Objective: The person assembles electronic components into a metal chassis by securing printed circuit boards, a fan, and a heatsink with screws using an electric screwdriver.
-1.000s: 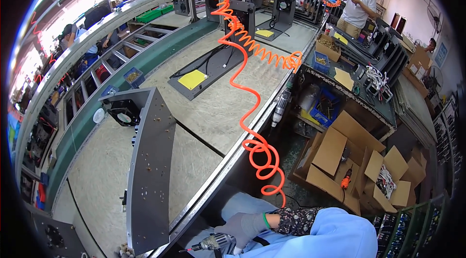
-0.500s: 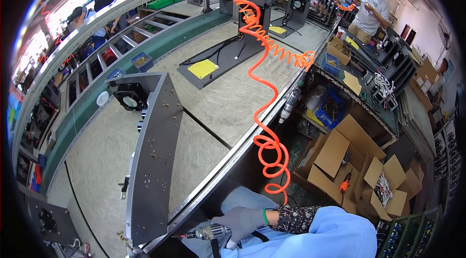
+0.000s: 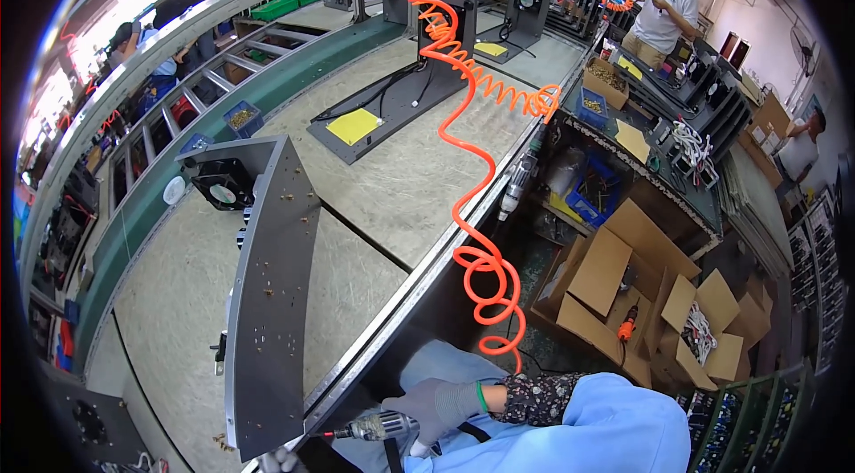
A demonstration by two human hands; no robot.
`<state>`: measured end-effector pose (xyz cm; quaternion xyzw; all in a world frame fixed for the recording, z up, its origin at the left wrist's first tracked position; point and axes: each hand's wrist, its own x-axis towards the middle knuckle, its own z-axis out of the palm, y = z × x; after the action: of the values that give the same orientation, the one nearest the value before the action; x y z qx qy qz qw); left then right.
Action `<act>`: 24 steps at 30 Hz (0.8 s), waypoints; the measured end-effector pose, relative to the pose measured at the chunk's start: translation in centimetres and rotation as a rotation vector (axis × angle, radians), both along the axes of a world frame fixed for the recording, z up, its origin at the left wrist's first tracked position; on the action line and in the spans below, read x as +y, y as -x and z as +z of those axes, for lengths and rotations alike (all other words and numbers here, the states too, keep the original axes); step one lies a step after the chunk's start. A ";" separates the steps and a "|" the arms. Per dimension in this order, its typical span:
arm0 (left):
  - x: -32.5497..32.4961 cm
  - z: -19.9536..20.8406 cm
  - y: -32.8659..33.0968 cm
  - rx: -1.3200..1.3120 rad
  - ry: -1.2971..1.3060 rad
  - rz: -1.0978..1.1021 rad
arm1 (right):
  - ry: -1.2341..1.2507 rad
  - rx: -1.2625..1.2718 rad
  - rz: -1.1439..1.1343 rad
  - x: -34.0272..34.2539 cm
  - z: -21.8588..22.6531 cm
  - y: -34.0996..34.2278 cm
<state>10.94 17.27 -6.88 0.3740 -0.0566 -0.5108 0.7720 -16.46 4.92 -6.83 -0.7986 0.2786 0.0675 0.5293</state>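
My right hand (image 3: 436, 411), in a grey glove with a green-edged cuff, is closed round a power screwdriver (image 3: 381, 426) low at the front of the bench. Its red-tipped bit points left toward the lower corner of a dark grey metal panel (image 3: 272, 304). That panel stands on edge, with small brass-coloured screws on its face and a black fan (image 3: 223, 183) at its far end. My left hand (image 3: 280, 460), also gloved, shows only in part at the lower edge beside the panel's near corner; its fingers are too cut off to read. Loose screws (image 3: 223, 443) lie close by.
Orange coiled air hose (image 3: 485, 250) hangs down across the bench edge. A second screwdriver (image 3: 518, 183) rests along that edge. Another panel with a yellow sheet (image 3: 354, 126) lies farther back. Open cartons (image 3: 598, 281) stand at right; a person (image 3: 661, 10) works beyond.
My left hand has shifted right, away from the loose screws at the panel's corner. The whole view has moved slightly; my right hand keeps hold of the screwdriver.
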 end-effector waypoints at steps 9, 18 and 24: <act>-0.8 2.0 3.2 -0.272 -0.311 0.127 | 0.002 0.038 0.030 -0.3 0.3 -0.6; 0.1 0.1 4.4 -0.416 -0.312 -0.012 | 0.023 -0.060 0.035 0.4 -0.3 -0.7; 0.1 0.3 5.3 -0.528 -0.377 0.006 | 0.008 -0.030 0.067 0.5 -0.2 -0.9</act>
<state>5.62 17.42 -6.55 0.6302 -0.1584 -0.3953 0.6492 -15.60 5.42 -7.02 -0.8105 0.2437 0.0720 0.5278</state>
